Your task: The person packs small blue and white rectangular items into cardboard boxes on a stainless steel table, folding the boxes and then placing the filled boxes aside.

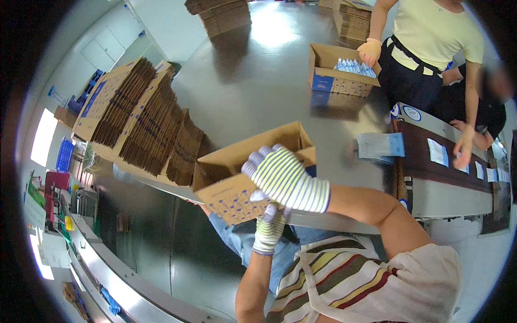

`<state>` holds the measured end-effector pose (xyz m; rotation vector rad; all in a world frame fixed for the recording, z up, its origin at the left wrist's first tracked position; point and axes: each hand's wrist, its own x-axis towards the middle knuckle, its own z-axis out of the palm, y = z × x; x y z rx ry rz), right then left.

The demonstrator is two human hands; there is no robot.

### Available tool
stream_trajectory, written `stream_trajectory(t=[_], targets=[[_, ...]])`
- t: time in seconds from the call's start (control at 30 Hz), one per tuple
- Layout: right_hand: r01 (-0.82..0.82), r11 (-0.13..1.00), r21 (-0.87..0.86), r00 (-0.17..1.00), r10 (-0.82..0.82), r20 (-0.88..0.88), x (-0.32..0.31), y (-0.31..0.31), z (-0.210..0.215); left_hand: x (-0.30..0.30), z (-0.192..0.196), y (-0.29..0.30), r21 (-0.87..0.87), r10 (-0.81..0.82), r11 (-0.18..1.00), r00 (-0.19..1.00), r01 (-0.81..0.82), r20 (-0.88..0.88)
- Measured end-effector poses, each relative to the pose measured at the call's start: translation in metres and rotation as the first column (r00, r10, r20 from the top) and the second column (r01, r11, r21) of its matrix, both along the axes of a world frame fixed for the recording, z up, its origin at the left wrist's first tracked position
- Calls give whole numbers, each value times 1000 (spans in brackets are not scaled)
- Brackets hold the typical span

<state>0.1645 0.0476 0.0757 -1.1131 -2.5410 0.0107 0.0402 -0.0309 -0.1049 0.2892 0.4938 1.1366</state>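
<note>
In front of me a cardboard box [226, 199] with its top open stands tilted at the near edge of the metal table. My right hand [288, 180], in a striped knit glove, is closed over the box's near wall, fingers across the rim and thumb on the outside. Just below it, my left hand [269, 231] wears a matching glove and comes up against the lower near side of the box. Its fingers are curled together; what they pinch, if anything, is hidden. The part of the box's inside that shows is dark and holds nothing I can make out.
Tall stacks of flattened cartons [145, 124] stand to the left. Across the metal table [242, 91], a co-worker's gloved hand [369, 52] reaches into a box of pouches [353, 67]. Pouches [381, 145] lie beside a conveyor belt [420, 145] carrying more at right.
</note>
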Motion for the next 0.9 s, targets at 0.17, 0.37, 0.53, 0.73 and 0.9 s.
stream_trajectory(t=[0.17, 0.37, 0.53, 0.73, 0.9], targets=[[-78, 995, -54, 995, 81, 57, -1, 0, -32, -38, 15, -19, -100, -176, 983, 956, 157, -236], [-167, 975, 148, 984, 174, -35, 11, -7, -48, -152, 53, -33, 303, 346, 932, -242, 200, -906], [-326, 938, 114, 920, 343, -189, 35, 14, -41, -105, 170, 4, 240, 720, 655, -494, 717, -488], [-46, 995, 84, 824, 86, -561, 33, 37, -71, -58, 150, 3, 202, 864, 318, -195, 926, -464], [-104, 994, 40, 665, 99, -740, 37, 57, -103, -27, 116, 2, 642, 860, 367, 18, 673, -510]])
